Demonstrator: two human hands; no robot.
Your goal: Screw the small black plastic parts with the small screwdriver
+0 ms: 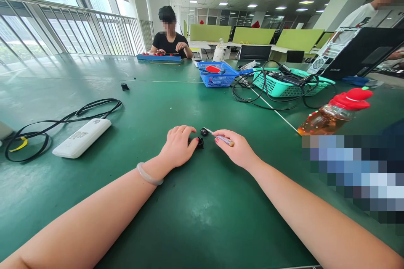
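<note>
My right hand (235, 147) is closed around a screwdriver (224, 139) with a clear handle. Its thin metal shaft points left, and the tip is at a small round black part (204, 131); whether it touches cannot be made out. My left hand (179, 146) rests low over the green table (195, 214), fingers curled, with the thumb against a small black plastic part (200, 143). That part is partly covered by the thumb, and its exact kind is too small to tell. A pale bangle (149, 175) circles my left wrist.
A white power bank (82, 138) and a black cable (63, 121) lie to the left. Farther off are a small black piece (125, 86), a blue basket (217, 76), a teal basket (284, 86) with cables and a red-capped bottle (336, 111). Two people are across the table.
</note>
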